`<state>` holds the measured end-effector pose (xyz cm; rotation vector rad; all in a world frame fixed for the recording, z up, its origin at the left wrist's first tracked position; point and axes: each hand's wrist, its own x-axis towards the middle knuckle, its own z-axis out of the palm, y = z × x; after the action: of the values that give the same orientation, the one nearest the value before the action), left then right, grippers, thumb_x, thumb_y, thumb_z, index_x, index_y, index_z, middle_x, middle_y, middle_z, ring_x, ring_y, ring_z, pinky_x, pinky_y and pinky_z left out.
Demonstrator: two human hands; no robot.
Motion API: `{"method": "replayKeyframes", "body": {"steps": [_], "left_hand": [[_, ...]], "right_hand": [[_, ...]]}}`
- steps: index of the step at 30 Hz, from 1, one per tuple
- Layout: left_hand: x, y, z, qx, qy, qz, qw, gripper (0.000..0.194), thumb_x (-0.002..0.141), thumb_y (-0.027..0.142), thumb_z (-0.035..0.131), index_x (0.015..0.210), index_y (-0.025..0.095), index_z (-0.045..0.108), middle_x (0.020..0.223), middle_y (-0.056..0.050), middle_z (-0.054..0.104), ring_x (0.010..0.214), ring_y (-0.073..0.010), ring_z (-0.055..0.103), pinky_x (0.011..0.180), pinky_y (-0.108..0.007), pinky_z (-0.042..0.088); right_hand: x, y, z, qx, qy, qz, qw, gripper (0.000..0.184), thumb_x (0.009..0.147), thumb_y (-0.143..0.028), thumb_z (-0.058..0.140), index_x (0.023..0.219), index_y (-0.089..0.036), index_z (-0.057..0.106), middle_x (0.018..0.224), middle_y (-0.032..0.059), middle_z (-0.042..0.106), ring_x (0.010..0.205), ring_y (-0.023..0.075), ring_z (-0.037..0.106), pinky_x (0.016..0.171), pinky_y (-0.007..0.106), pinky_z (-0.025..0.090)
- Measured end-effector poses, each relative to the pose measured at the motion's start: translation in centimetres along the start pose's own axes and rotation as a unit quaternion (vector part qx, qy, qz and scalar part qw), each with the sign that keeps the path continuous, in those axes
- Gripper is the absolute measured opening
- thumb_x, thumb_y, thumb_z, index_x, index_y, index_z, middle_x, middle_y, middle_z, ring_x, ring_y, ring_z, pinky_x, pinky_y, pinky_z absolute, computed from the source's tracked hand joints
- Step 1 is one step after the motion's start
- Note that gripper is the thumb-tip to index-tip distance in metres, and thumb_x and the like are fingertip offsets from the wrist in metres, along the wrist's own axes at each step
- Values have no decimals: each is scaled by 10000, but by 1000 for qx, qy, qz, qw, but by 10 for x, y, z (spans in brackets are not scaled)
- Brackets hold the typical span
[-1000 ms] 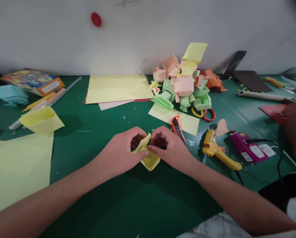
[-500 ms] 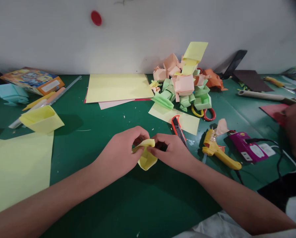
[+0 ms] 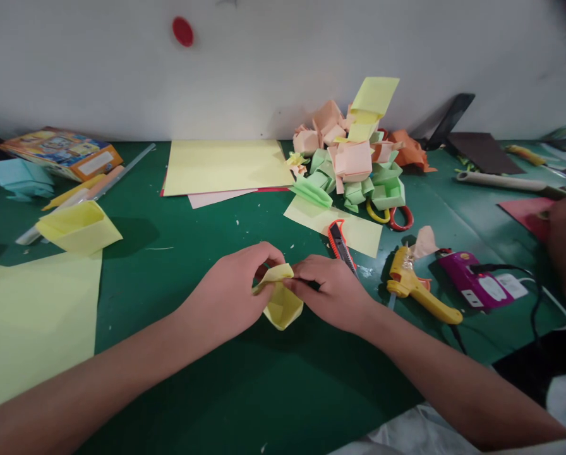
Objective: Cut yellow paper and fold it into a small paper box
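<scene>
Both hands meet over the green mat (image 3: 245, 392) at the middle of the view. My left hand (image 3: 233, 294) pinches the left edge of a small folded yellow paper piece (image 3: 282, 303), its fingers curled round the fold. From the right, my right hand (image 3: 333, 291) presses closed fingers onto the same piece. The paper is partly folded into a pocket shape, and its lower corner points toward me.
An orange utility knife (image 3: 340, 243) lies just beyond my right hand. A yellow glue gun (image 3: 418, 287) and a purple device (image 3: 472, 281) sit to the right. A pile of folded paper shapes (image 3: 354, 164), scissors (image 3: 391, 216), yellow sheets (image 3: 226, 165) and a folded yellow box (image 3: 79, 227) surround the area.
The upper flap of the yellow piece has been folded down and flattened. My right hand's fingers have lowered onto it. Both hands stay in place.
</scene>
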<state>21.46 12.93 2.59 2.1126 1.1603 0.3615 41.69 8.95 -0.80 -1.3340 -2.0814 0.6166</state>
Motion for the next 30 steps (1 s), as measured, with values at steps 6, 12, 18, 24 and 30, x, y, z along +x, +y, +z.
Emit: {"method": "replayKeyframes", "body": {"steps": [6,12,18,24,30], "left_hand": [[2,-3,-1,-5,-2,-22,1000,95,854,295,613,947,272,615,859,37,716,756,-161,657,587,-235,451],[1,-4,2,-29,-11,-29,999,100,850,301,612,946,279,623,873,43,728,784,-159,682,617,-237,486],[4,-6,-9,-5,-50,-59,997,298,856,528,610,998,266,613,895,21,724,731,-174,661,578,-267,472],[9,-10,-13,62,-95,-91,989,317,851,519,571,732,226,580,669,26,651,602,-166,598,511,-283,365],[3,-5,-6,146,-39,-50,987,201,887,365,513,772,238,619,725,27,665,633,-162,581,531,-288,355]], "right_hand": [[1,-2,-2,8,-11,10,1000,303,974,-257,554,674,-214,551,709,22,649,711,174,572,645,305,421],[-2,-3,1,4,6,3,1000,291,907,-235,610,630,-215,524,679,16,627,700,172,574,623,292,407],[3,0,-2,-74,30,66,995,399,918,-298,602,571,-202,430,584,-4,525,588,137,487,551,270,310],[6,-1,-6,-127,26,120,984,382,901,-296,602,582,-199,416,595,-11,501,586,127,451,566,262,288],[7,-2,-6,-137,25,141,980,389,873,-285,616,583,-207,368,592,-19,467,574,125,416,552,265,265]]}}
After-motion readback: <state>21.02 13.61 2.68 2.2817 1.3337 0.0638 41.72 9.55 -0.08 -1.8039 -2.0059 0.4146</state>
